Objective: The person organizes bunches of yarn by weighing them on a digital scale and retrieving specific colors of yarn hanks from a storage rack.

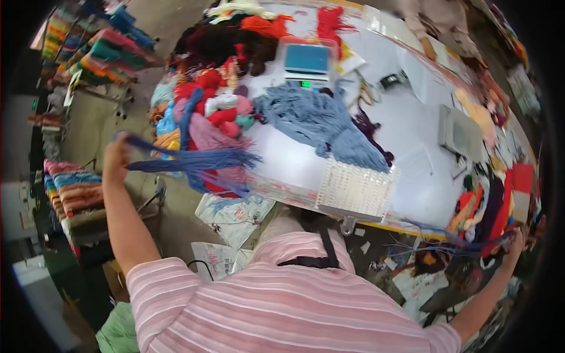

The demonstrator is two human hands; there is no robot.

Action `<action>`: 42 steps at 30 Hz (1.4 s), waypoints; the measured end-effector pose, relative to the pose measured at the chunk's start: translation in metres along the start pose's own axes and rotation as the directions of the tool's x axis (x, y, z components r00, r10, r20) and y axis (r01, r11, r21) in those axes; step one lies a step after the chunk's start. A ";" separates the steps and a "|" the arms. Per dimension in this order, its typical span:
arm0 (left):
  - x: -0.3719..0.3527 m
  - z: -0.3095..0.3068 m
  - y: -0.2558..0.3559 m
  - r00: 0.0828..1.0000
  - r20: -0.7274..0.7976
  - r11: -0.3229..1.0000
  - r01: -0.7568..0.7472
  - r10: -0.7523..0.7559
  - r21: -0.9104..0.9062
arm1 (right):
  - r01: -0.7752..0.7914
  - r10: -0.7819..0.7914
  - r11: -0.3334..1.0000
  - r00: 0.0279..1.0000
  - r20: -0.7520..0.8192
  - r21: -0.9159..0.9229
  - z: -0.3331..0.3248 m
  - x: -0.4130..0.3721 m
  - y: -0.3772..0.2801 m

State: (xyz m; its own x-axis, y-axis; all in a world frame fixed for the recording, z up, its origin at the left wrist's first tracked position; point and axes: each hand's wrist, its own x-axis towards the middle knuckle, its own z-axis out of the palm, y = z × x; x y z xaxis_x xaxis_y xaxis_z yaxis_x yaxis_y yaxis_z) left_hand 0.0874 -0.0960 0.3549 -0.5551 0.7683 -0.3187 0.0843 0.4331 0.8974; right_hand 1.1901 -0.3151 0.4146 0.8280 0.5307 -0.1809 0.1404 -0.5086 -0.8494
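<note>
White counter (415, 191), pretty packed tbh. Big messy heap of colorful yarn (220, 112) down the left side, with a digital scale (307, 60) just beside it. Blue-gray yarn (306, 115) sprawls across the middle, its lower end touching a white clipboard (356, 189) at the near edge. Dark purple strands (369, 128) sit alongside, and a gray device (460, 130) lies further right.

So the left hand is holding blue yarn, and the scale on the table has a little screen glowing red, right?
Not quite: the head view shows the scale's screen glowing green, not red. The left hand is holding blue yarn.
</note>
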 end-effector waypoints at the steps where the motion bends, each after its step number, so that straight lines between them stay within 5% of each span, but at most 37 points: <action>1: -0.024 0.020 0.016 0.988 0.134 0.981 0.053 -0.079 0.186 | 0.045 -0.058 0.991 0.993 0.102 0.125 0.037 -0.015 -0.015; 2: -0.038 0.037 0.016 0.969 0.239 0.892 -0.056 -0.060 0.449 | 0.076 -0.127 0.965 0.973 0.192 0.252 0.069 -0.029 -0.030; 3: -0.045 0.044 0.016 0.937 0.341 0.727 -0.180 -0.079 0.663 | 0.074 -0.119 0.979 0.964 0.238 0.190 0.098 -0.053 -0.062; 5: -0.045 0.034 -0.004 0.820 0.564 0.183 -0.572 0.097 0.800 | 0.096 -0.099 0.995 0.887 0.451 0.029 0.136 -0.088 -0.120; 6: -0.044 0.036 -0.003 0.827 0.554 0.189 -0.562 0.101 0.805 | 0.145 -0.185 0.982 0.882 0.433 0.125 0.152 -0.092 -0.137; 8: -0.039 0.045 0.005 0.946 0.286 -0.133 -0.307 -0.152 0.942 | 0.206 -0.309 0.942 0.838 0.449 0.265 0.187 -0.100 -0.177; 10: -0.037 0.048 0.022 0.877 0.413 0.054 -0.412 -0.246 0.909 | 0.202 -0.377 0.910 0.764 0.523 0.361 0.211 -0.097 -0.221; 11: -0.038 0.050 0.032 0.789 0.568 0.329 -0.485 -0.233 0.810 | 0.214 -0.415 0.892 0.736 0.535 0.397 0.228 -0.109 -0.245; 12: -0.046 0.055 0.040 0.804 0.556 0.732 -0.247 -0.212 0.635 | 0.223 -0.452 0.873 0.705 0.546 0.434 0.246 -0.120 -0.269; 13: -0.055 0.056 0.044 0.806 0.547 0.950 0.060 -0.227 0.307 | 0.312 -0.516 0.845 0.687 0.511 0.435 0.265 -0.126 -0.288; 14: -0.059 0.055 0.047 0.711 0.702 0.995 0.094 -0.039 -0.040 | 0.251 -0.543 0.829 0.571 0.616 0.500 0.274 -0.122 -0.309; 15: -0.060 0.057 0.048 0.616 0.768 0.911 0.193 0.177 -0.365 | 0.276 -0.592 0.784 0.601 0.536 0.556 0.297 -0.132 -0.329; 17: -0.070 0.085 0.048 0.697 0.549 0.710 0.082 0.461 -0.700 | 0.360 -0.654 0.729 0.617 0.438 0.582 0.342 -0.144 -0.369; 18: -0.070 0.098 0.050 0.778 0.412 0.647 0.008 0.476 -0.763 | 0.329 -0.667 0.718 0.577 0.470 0.614 0.362 -0.139 -0.388; 19: -0.067 0.106 0.051 0.775 0.412 0.641 0.011 0.479 -0.767 | 0.291 -0.681 0.706 0.532 0.504 0.646 0.381 -0.138 -0.402; 22: -0.046 0.118 0.041 0.788 0.513 0.603 0.236 0.340 -0.762 | 0.173 -0.635 0.661 0.648 0.421 0.730 0.447 -0.197 -0.442; 24: -0.053 0.151 0.050 0.761 0.606 0.580 0.391 0.233 -0.714 | 0.119 -0.660 0.663 0.558 0.502 0.739 0.480 -0.190 -0.457; 25: -0.048 0.163 0.042 0.735 0.646 0.586 0.435 0.208 -0.684 | 0.214 -0.653 0.679 0.613 0.445 0.702 0.497 -0.194 -0.466; 28: -0.039 0.193 0.005 0.699 0.714 0.635 0.535 0.036 -0.556 | 0.183 -0.622 0.713 0.611 0.490 0.677 0.542 -0.196 -0.487; 33: -0.044 0.234 -0.043 0.833 0.549 0.784 0.381 -0.062 -0.490 | 0.260 -0.609 0.760 0.603 0.515 0.595 0.594 -0.222 -0.515; 36: -0.037 0.227 -0.053 0.684 0.716 0.639 0.616 -0.143 -0.461 | 0.181 -0.539 0.834 0.468 0.700 0.521 0.602 -0.208 -0.531; 42: -0.026 0.236 -0.049 0.676 0.710 0.635 0.639 -0.197 -0.433 | 0.192 -0.423 0.906 0.451 0.786 0.377 0.622 -0.221 -0.530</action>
State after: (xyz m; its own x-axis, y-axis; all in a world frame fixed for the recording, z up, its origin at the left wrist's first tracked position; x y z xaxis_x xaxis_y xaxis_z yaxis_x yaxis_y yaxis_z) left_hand 0.2931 -0.0252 0.2474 0.1953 0.7690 -0.6086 -0.6598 0.5622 0.4986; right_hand 0.5948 0.2584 0.5965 -0.1127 0.9873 -0.1121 0.0816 -0.1032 -0.9913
